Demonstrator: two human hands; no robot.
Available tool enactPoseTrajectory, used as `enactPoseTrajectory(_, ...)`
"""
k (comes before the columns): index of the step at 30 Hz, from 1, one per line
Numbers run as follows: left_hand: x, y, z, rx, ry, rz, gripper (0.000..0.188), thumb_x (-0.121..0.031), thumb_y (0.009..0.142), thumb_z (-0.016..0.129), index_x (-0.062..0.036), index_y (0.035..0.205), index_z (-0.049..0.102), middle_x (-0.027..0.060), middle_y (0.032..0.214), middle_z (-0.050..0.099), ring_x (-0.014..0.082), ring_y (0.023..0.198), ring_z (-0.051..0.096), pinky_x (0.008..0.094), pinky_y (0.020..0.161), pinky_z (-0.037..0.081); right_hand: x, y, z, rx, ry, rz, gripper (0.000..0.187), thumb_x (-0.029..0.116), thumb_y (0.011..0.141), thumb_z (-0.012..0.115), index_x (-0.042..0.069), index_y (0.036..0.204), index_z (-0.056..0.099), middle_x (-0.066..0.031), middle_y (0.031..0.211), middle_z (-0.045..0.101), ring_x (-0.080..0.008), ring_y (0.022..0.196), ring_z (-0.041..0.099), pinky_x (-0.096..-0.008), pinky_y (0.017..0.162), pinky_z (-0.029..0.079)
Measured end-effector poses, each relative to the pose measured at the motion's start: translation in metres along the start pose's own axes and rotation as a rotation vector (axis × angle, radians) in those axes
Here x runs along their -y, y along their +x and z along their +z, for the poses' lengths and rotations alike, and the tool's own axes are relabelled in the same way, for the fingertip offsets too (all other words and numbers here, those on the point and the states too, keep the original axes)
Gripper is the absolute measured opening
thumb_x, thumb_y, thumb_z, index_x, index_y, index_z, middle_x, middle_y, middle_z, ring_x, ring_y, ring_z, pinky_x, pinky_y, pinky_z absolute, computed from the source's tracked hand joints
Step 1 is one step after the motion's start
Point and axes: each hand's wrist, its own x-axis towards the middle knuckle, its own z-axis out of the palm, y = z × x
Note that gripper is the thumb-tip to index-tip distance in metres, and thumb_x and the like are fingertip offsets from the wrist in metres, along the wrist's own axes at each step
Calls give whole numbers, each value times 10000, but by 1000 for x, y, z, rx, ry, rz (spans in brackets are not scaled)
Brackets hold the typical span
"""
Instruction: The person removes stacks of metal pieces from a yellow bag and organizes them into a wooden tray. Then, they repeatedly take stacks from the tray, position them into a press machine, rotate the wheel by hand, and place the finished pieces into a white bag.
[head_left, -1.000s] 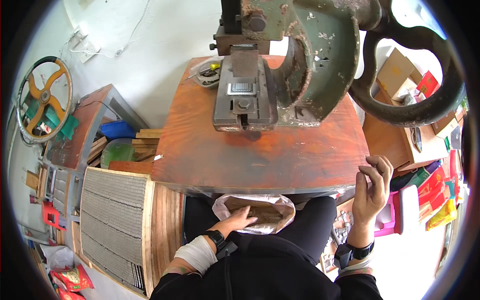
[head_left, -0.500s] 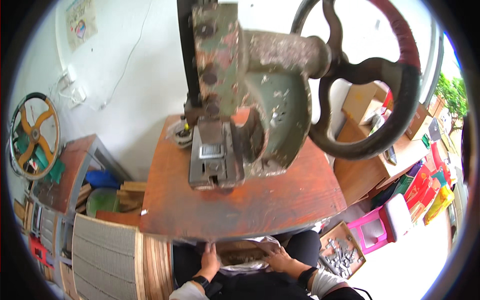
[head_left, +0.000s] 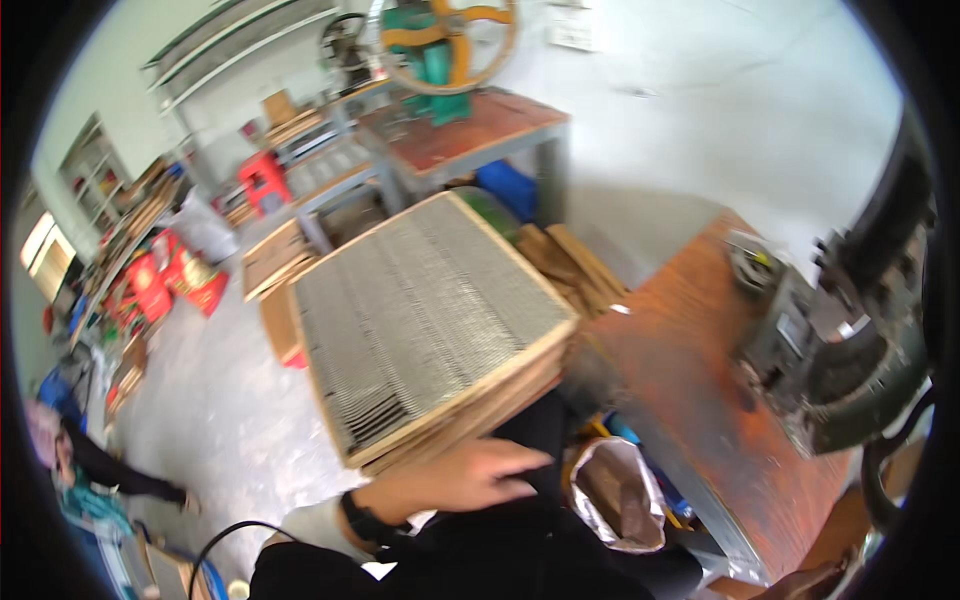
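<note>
Having been taken off the rim of the paper-lined bag [head_left: 618, 490], now at three o'clock from it, the left hand [head_left: 470, 478] is held empty, fingers loosely parted, just below the tray [head_left: 470, 394] at eleven o'clock. Attention seems turned from the press [head_left: 868, 385], now at the view's three o'clock; the right hand's grip cannot be told.
</note>
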Motion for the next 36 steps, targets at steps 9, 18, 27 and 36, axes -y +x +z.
enactPoseTrajectory(9, 30, -110, -102, -357, 582, -379, 595, -285, 601, 811, -35, 1090, 583, 169, 1128, 546, 362, 1085, 492, 429, 912, 414, 77, -50, 99, 1098, 318, -63, 286, -80, 686, 610, -10, 959, 563, -159, 998, 535, -322, 930, 538, -394, 809, 442)
enactPoseTrajectory(18, 49, -119, -119, -567, 582, -648, 720, -347, 599, 810, -8, 1172, 534, 192, 1216, 501, 386, 1193, 411, 441, 1013, 326, 69, -40, 97, 1074, 185, 237, 192, -20, 811, 536, -12, 1001, 560, -170, 1035, 525, -327, 972, 531, -386, 850, 422)
enactPoseTrajectory(27, 117, -101, -160, -496, 779, -700, 628, -377, 816, 628, 11, 1275, 444, 241, 1353, 397, 397, 1283, 336, 510, 1061, 242, 93, -41, 121, 1107, 240, 96, 198, -42, 746, 557, -23, 943, 554, -188, 996, 518, -346, 922, 522, -400, 811, 423)
enactPoseTrajectory(36, 216, -78, -259, -368, 856, -1104, 689, -510, 928, 360, -37, 1420, 267, 131, 1498, 231, 279, 1394, 190, 511, 1110, 159, 106, -47, 126, 1257, 292, 62, 203, -53, 706, 574, -30, 907, 556, -189, 966, 517, -350, 898, 519, -408, 790, 422)
